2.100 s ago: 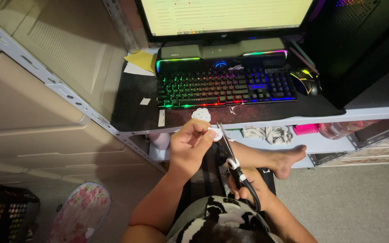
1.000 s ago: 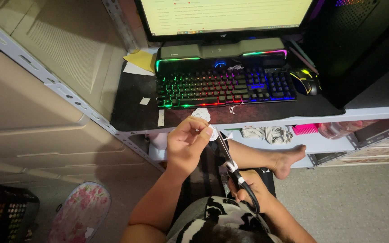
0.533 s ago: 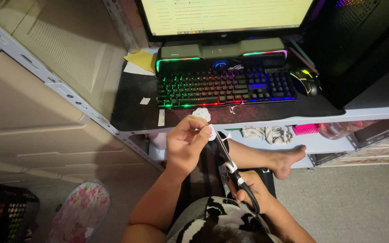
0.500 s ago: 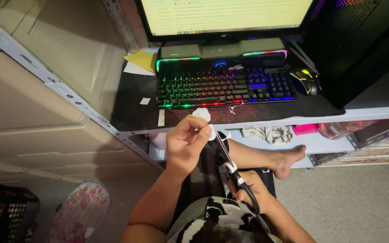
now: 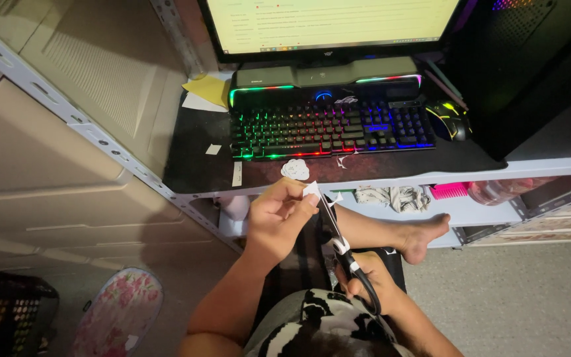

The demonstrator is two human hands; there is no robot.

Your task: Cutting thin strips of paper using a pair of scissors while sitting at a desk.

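My left hand (image 5: 277, 219) pinches a small white paper piece (image 5: 312, 192) between thumb and fingers, just below the desk's front edge. My right hand (image 5: 371, 281) grips the black handles of a pair of scissors (image 5: 340, 239). The blades point up and left, and their tips meet the paper piece. A white flower-shaped paper cutout (image 5: 295, 169) lies on the desk mat (image 5: 193, 149) in front of a backlit rainbow keyboard (image 5: 328, 128), just above my left hand.
A monitor (image 5: 332, 23) stands behind the keyboard, a lit mouse (image 5: 449, 119) to its right, a dark computer tower (image 5: 530, 73) at far right. Yellow and white paper (image 5: 205, 92) lies at the mat's back left. My bare foot (image 5: 424, 237) rests below the lower shelf (image 5: 470, 211). A floral slipper (image 5: 119, 311) lies on the floor.
My left hand has dropped slightly and turned the paper piece against the blades. The scissors have stayed in nearly the same spot in my right hand.
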